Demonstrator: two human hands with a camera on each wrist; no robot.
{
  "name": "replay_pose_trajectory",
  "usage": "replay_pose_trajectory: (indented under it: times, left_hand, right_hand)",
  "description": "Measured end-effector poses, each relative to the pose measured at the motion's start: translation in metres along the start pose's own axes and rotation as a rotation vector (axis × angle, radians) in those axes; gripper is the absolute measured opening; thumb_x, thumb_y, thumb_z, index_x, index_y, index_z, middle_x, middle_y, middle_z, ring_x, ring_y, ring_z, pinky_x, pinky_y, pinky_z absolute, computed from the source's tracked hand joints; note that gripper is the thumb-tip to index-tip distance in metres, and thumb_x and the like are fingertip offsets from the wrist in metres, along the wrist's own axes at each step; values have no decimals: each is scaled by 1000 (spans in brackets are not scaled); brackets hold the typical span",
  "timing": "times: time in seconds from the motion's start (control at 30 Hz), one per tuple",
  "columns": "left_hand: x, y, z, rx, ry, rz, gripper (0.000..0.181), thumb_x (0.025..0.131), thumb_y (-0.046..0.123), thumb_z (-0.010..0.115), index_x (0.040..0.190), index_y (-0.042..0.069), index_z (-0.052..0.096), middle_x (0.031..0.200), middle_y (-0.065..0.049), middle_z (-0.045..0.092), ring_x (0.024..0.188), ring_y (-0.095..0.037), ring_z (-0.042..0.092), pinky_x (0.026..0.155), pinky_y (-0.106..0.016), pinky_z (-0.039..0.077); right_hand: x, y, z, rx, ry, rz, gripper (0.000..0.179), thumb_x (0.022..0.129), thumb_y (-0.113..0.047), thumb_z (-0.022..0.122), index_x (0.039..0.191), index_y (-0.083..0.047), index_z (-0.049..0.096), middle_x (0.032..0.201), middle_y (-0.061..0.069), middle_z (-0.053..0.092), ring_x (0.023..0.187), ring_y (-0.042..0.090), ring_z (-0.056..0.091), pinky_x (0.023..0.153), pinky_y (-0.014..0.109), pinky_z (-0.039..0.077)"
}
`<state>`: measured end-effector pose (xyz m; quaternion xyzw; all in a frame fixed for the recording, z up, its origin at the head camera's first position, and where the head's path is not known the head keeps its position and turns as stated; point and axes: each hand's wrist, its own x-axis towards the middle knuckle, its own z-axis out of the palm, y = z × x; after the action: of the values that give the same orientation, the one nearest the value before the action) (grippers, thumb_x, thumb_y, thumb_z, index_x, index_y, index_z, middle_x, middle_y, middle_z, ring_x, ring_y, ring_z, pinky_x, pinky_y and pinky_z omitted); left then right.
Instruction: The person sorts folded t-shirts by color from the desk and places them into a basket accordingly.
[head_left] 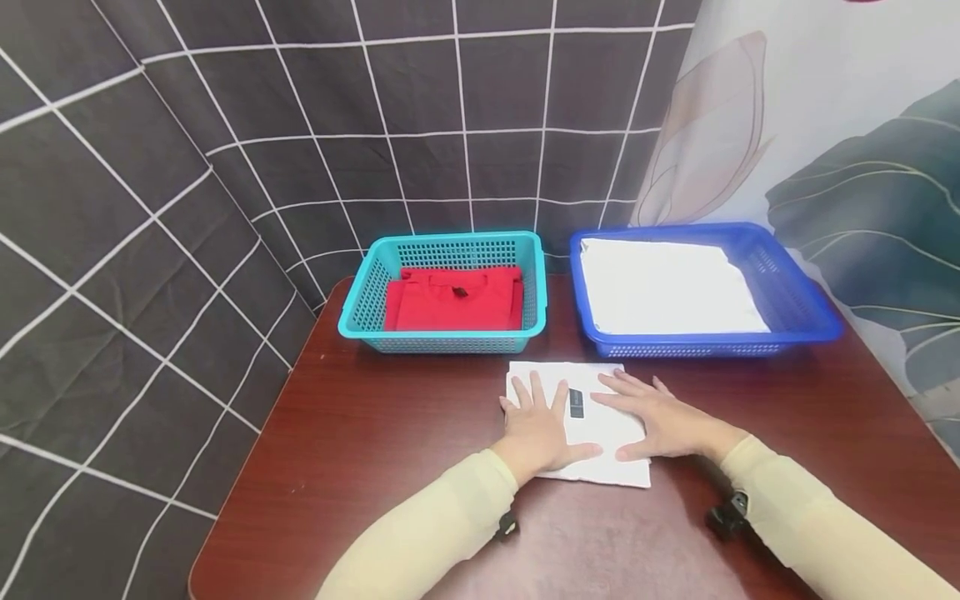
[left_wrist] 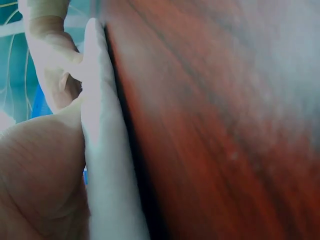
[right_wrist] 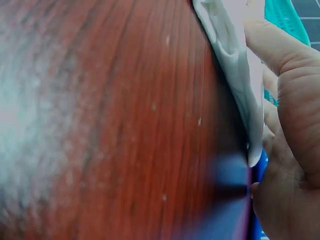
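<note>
A folded white garment (head_left: 600, 429) with a small dark label lies on the brown wooden table in front of the baskets. Spread flat over its left part, my left hand (head_left: 534, 429) has straight fingers resting on the cloth. My right hand (head_left: 670, 421) rests on its right side, fingers extended and pointing left. In the left wrist view the folded edge of the garment (left_wrist: 107, 150) shows as a thick layer beside the palm. The right wrist view shows layered folds of the garment (right_wrist: 235, 65) near the thumb.
A teal basket (head_left: 442, 342) holding folded red clothing (head_left: 457, 304) stands at the back left. To its right is a blue basket (head_left: 802, 308) with folded white cloth (head_left: 667, 287) inside. Dark checked fabric (head_left: 420, 108) hangs behind the brown table (head_left: 360, 467).
</note>
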<state>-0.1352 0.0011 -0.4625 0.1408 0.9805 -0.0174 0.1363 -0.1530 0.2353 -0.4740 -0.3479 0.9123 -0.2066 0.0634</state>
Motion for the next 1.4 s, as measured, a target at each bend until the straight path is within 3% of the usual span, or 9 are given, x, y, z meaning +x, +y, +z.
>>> replay_pose_trajectory:
  times: [0.17,0.33,0.47,0.63,0.73,0.9,1.03,1.17,1.4]
  left_hand:
    - [-2,-15,-5,-110,42,54,103,72,87,42,155,30,17,159,-15,15,143,-43,14,106,-62,26]
    - [-10,-48,-16,-253,96,82,90,80,74,51,153,27,26,156,-16,22,140,-38,25,108,-57,29]
    - [-20,-76,-23,-361,131,65,79,86,60,57,151,21,34,149,-17,35,135,-36,36,107,-52,33]
    - [-25,-90,-22,-537,123,121,69,90,48,60,145,11,42,137,-13,52,127,-28,48,104,-44,39]
    - [-23,-89,-17,-729,83,101,66,89,44,63,143,10,46,137,-13,52,126,-28,47,103,-46,39]
    - [-17,-84,-10,-1151,5,-17,61,88,32,69,142,12,47,143,-14,44,128,-27,42,104,-47,37]
    - [-12,-83,-4,-1391,-50,-43,57,89,21,69,141,13,48,144,-15,40,124,-29,45,101,-45,41]
    - [-8,-81,2,-1353,-69,-13,58,87,22,71,141,17,49,143,-12,43,127,-27,42,104,-45,37]
    - [-6,-77,4,-1248,-5,69,66,81,12,76,140,24,50,137,-6,48,122,-23,42,102,-44,38]
  right_hand:
    - [-2,-4,-3,38,72,-17,87,72,-58,76,143,-16,48,153,20,29,140,45,20,97,77,16]
    - [-10,-12,-14,69,189,109,78,79,-49,75,141,-11,49,146,25,37,131,46,34,98,66,31]
    - [-19,-16,-24,90,228,247,68,84,-44,73,137,-6,52,120,18,59,103,31,58,84,49,48]
    - [-23,-17,-25,232,194,353,61,86,-40,71,133,-4,55,97,6,67,82,16,62,69,32,50]
    - [-20,-18,-21,444,162,383,62,88,-33,70,137,-2,49,107,14,63,87,20,63,71,30,54]
    - [-13,-21,-14,957,93,471,71,90,-19,69,147,1,31,122,29,46,97,28,60,79,37,56]
    - [-8,-23,-10,1124,55,495,69,92,-16,66,148,-1,28,122,26,50,96,25,60,80,34,54]
    - [-3,-24,-5,1051,48,482,63,91,-19,67,145,-3,38,118,22,56,90,23,63,74,32,53]
    - [0,-30,6,870,224,448,63,82,-22,78,137,-7,51,121,21,58,85,22,64,69,33,56]
